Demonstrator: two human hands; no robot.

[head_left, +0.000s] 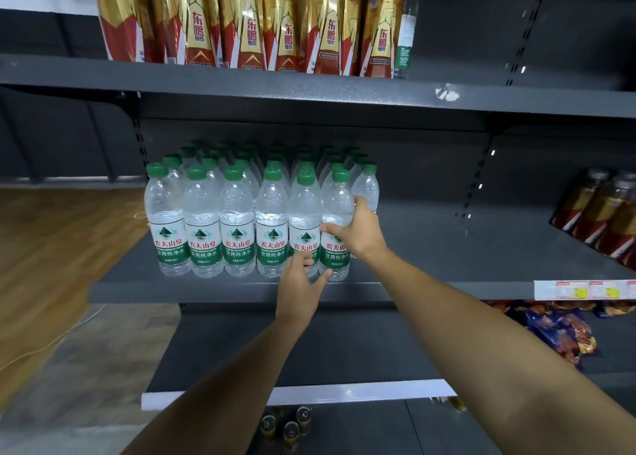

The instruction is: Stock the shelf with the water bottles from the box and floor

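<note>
Gripping end bottle (339, 193), bare shelf (447, 248) rightward.

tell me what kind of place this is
Most likely a shop or small supermarket aisle: dark metal shelving, rows of identical green-capped water bottles, gold-and-red drink bottles on the shelf above, and price tags on a shelf edge at right.
</note>
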